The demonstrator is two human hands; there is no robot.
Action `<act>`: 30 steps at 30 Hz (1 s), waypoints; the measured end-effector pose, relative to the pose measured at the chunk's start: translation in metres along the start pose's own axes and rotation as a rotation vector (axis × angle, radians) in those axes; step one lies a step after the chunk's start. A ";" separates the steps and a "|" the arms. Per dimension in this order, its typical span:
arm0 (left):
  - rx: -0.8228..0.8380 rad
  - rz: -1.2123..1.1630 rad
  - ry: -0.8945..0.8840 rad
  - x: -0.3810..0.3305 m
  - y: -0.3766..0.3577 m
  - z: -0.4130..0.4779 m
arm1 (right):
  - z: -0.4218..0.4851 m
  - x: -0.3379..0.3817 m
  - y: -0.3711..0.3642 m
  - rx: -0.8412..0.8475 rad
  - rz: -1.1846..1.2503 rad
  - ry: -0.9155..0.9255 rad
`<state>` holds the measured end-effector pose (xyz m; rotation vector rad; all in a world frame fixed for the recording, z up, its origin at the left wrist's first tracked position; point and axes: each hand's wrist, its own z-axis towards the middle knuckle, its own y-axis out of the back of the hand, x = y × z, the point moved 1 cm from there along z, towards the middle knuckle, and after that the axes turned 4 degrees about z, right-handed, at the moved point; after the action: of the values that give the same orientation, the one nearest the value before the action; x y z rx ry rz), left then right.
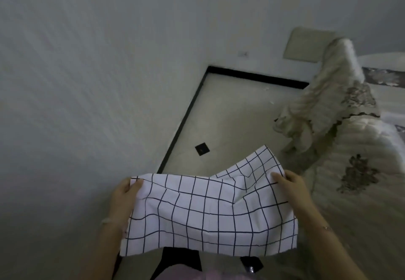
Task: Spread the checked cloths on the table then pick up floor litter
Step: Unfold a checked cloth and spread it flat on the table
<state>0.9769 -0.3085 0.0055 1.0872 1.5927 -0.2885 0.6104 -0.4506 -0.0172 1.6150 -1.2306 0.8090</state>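
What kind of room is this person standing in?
Probably a bedroom in a home. A bed with a flowered, frilled bedspread stands at the right, beside a tiled floor and plain white walls. Both hands, left and right, hold a checked cloth.

Dim, flat and greyish throughout, with no clear light source or hard shadows, only the white checked cloth [208, 211] standing out bright, motion blur smearing the wall [87, 82] and the bedspread [350, 203], and wide-angle bending of straight lines toward the edges.
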 end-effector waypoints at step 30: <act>0.690 0.007 -0.546 -0.484 -0.478 0.398 | 0.335 0.247 0.158 -0.871 0.248 0.102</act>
<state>0.8428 -1.0767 0.1238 1.3711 1.0035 -1.0888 0.5197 -0.8623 0.1255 0.7192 -1.4467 0.3874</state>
